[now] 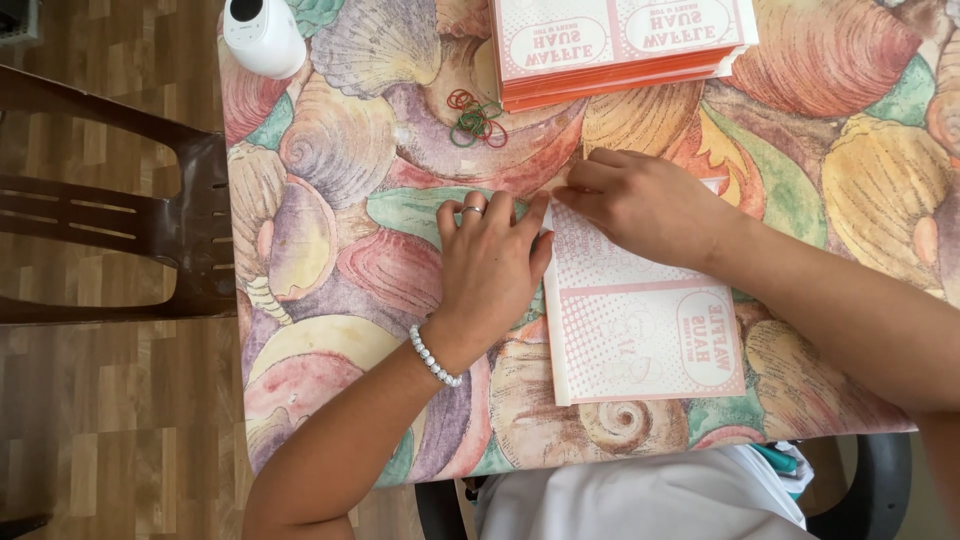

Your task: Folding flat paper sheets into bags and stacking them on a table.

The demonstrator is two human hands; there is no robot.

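A flat pink-and-white printed paper sleeve (640, 330) lies on a table covered with a seashell-patterned cloth (330, 250). My left hand (490, 265), with a ring and a white bead bracelet, rests palm down on the cloth against the sleeve's left edge. My right hand (640, 205) presses its fingertips on the sleeve's top left corner. Neither hand lifts anything.
A stack of the same pink sleeves (620, 45) sits at the table's far edge. A small heap of red and green rubber bands (475, 118) lies beside it. A white rounded device (262, 35) stands at the far left corner. A dark brown chair (150, 215) is left of the table.
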